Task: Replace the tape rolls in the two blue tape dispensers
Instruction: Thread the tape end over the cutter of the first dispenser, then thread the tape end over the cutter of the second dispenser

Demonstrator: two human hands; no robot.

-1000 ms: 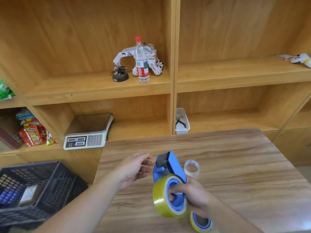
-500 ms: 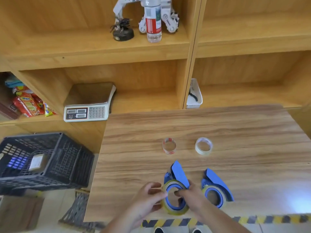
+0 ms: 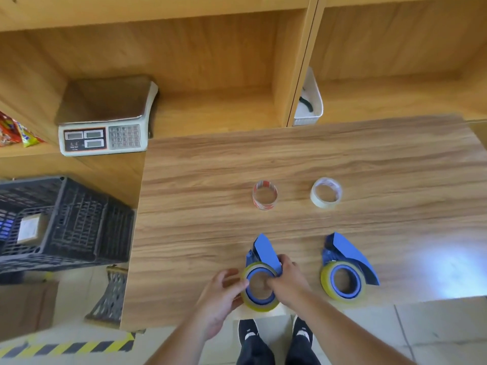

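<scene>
Blue and yellow mark the work at the near edge of the table (image 3: 316,159). In the head view, the left dispenser (image 3: 261,270), lifted up in the air a second ago, now sits down on the wood, level with the right dispenser (image 3: 345,270), which already carries a yellow roll. The right hand (image 3: 287,281) is clamped on the left one's hub and body; the left hand (image 3: 224,293) curls against its yellow roll (image 3: 259,304). Farther off stand two nearly spent rolls (image 3: 264,194), apart from each other. Both swaps look almost finished; probably only seating this roll remains.
</scene>
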